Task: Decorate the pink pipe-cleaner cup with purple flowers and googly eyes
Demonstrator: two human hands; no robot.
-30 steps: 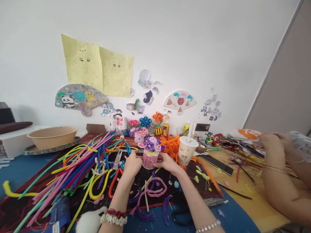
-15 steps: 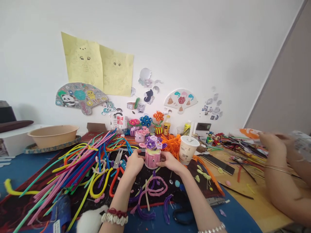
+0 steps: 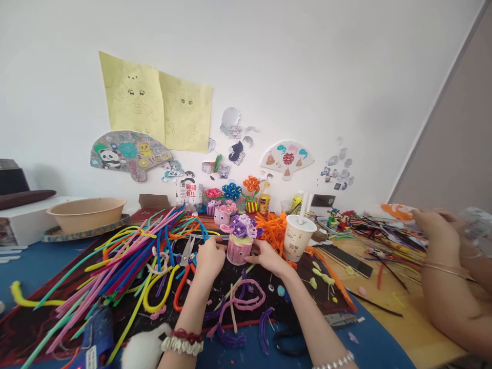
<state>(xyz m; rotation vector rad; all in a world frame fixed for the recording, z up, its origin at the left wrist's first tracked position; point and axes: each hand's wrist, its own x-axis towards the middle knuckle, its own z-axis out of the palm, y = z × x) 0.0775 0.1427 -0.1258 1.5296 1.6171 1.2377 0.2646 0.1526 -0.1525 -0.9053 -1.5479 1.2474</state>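
Between my two hands stands a small pink flower pot [image 3: 239,251] made of pipe cleaners, with an eye on its front. Purple pipe-cleaner flowers [image 3: 243,225] fill its top, and a pink ear-like loop sticks out at the left. My left hand [image 3: 211,254] has its curled fingers at the pot's left side, their tips partly hidden. On the right side, my right hand [image 3: 269,258] grips the pot with thumb and fingers. Just behind it sits another pink pot [image 3: 222,216] with pink flowers. Scissors [image 3: 187,252] lie left of my left hand.
Loose pipe cleaners [image 3: 126,261] cover the left side. A paper cup [image 3: 298,238] with straws stands right of my hands, near a phone [image 3: 348,260]. A glue gun [image 3: 96,333] lies front left. Another person's arm [image 3: 446,271] reaches in at the right.
The flower pot has shifted slightly to the left and turned a little between my hands. My left hand has moved slightly left with it.
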